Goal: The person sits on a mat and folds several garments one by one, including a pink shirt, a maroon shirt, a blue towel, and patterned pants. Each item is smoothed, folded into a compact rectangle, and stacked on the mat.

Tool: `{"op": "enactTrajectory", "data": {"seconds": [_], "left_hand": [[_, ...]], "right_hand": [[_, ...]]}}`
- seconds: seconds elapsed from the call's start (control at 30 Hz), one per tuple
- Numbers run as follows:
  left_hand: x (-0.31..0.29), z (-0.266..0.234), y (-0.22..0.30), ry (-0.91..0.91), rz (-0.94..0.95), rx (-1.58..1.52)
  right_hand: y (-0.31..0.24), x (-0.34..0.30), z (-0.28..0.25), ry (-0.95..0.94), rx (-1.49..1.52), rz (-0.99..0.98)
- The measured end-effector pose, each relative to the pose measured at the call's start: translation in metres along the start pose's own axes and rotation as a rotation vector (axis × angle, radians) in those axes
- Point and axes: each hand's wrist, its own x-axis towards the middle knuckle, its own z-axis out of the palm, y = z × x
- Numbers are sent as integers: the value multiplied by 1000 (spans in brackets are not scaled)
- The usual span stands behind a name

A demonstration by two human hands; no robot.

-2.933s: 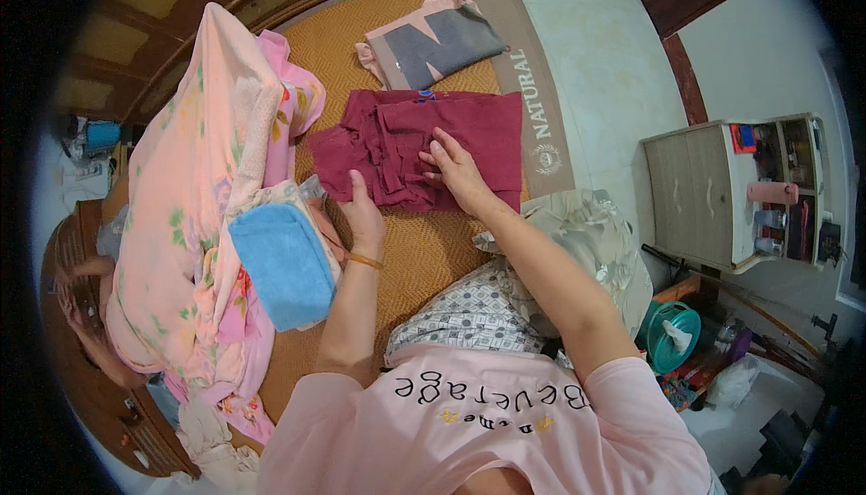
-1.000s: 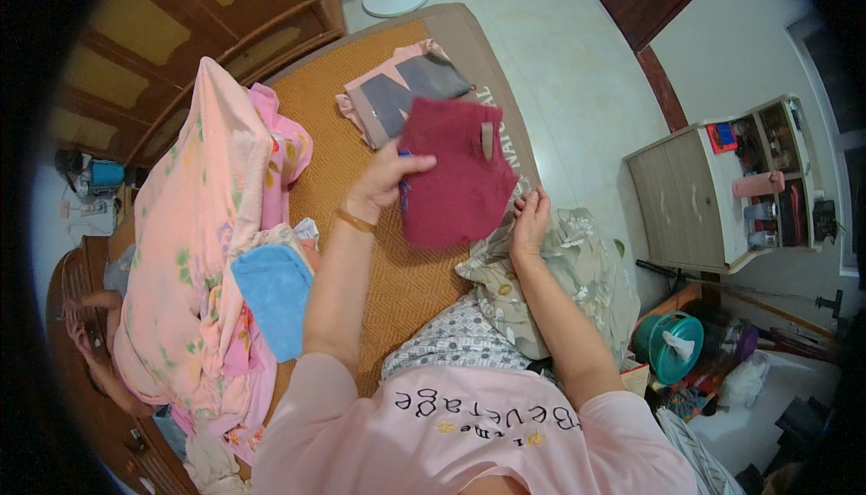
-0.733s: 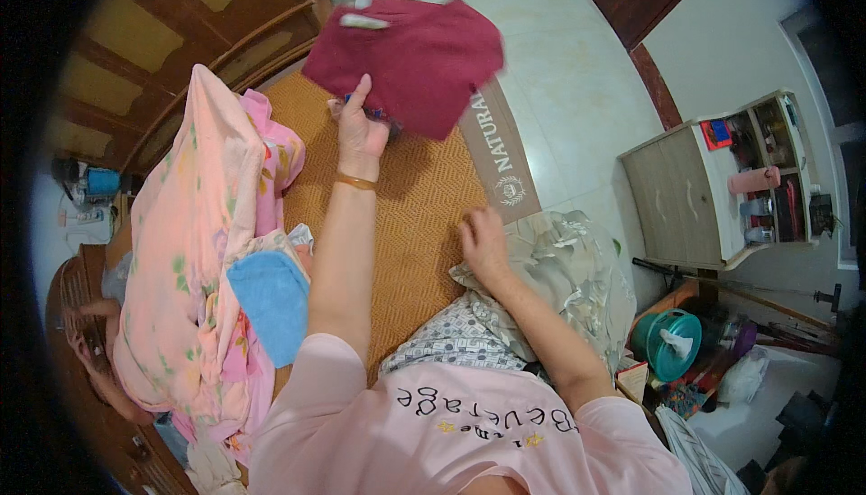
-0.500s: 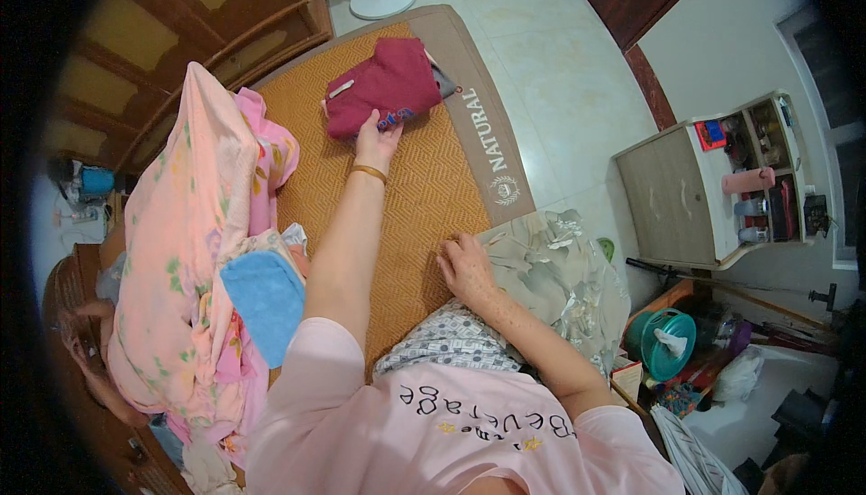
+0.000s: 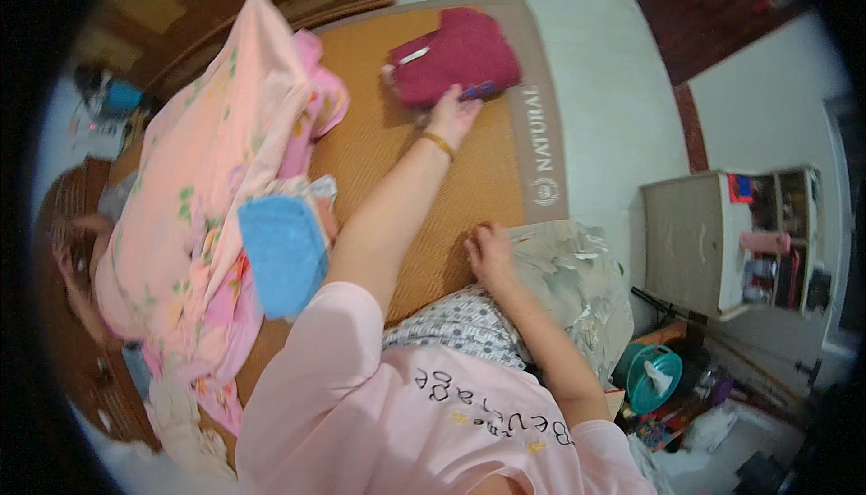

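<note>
My left hand [image 5: 454, 116], at the end of an outstretched arm, is closed on the near edge of a folded maroon garment [image 5: 460, 58]. Its thumb lies on top of the cloth; the other fingers are partly hidden. The garment has blue lettering and a pale tag, and lies on the woven tan mat [image 5: 433, 224] near its grey-brown border. Closer to me, my right hand [image 5: 492, 252] rests on the mat with fingers loosely apart, holding nothing. It is beside a shiny grey-green patterned cloth [image 5: 573, 265].
A pink floral blanket [image 5: 212, 134] is heaped at left, with a blue cloth [image 5: 284, 252] on its near side. Another person's bare limb [image 5: 81, 288] shows at the far left. On the right stand a pale cabinet [image 5: 681, 242] and a teal basket [image 5: 654, 378].
The maroon garment has shifted slightly away and to the right with my left hand, and the grey cloth at its right side is now hidden. The whole view has also moved.
</note>
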Motion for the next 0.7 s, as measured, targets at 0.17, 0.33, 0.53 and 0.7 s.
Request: {"op": "enactTrajectory", "data": {"seconds": [0.17,0.33,0.53,0.7], "left_hand": [[-81,-53,7,-133,237,475],[-185,-116,76,22,1127,970],[-281,-192,156,560,1348,1415],[-282,-244,184,1096,1212,1762]], "right_hand": [[2,2,-2,-74,-5,11],[2,2,-2,-66,13,-57],[-3,1,-2,-61,-15,-103],[-6,-2,-4,-64,-26,-140]]}}
